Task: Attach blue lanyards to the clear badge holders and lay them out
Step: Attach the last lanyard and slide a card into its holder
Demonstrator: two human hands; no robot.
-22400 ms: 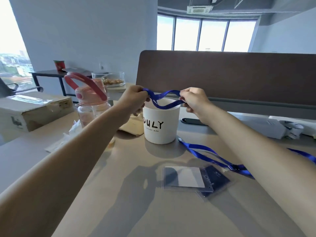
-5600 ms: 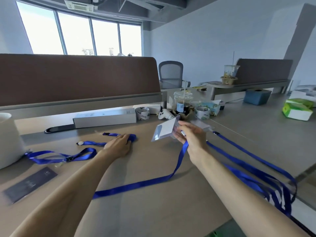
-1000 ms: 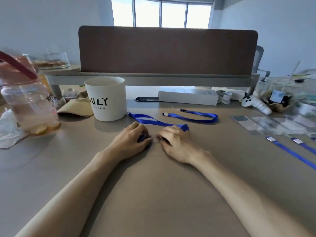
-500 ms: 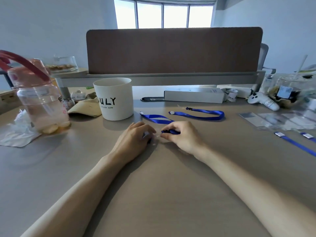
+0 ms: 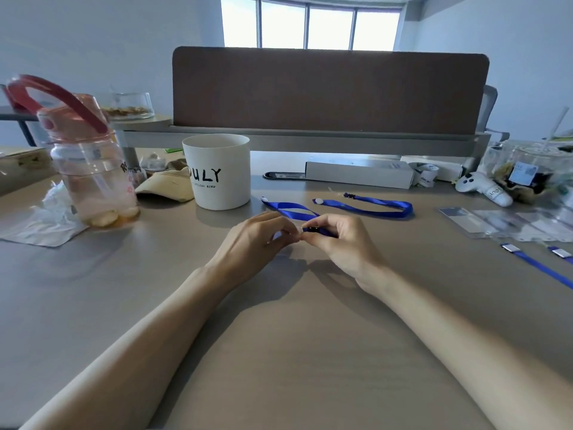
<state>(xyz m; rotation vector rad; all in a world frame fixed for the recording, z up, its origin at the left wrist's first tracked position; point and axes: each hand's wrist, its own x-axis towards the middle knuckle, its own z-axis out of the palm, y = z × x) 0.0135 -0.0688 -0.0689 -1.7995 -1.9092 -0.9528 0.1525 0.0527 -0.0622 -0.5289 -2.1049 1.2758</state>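
Both hands meet at the middle of the desk [image 5: 279, 352]. The left hand [image 5: 254, 243] and the right hand [image 5: 344, 243] each pinch an end of a blue lanyard [image 5: 291, 211], fingertips nearly touching. Clear badge holders [image 5: 502, 223] lie well apart at the right, beside 2 more lanyards [image 5: 539, 266].

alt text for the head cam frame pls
Left hand and right hand pinch a blue lanyard's clip end above a tan desk. White mug behind; clear badge holders lie right.
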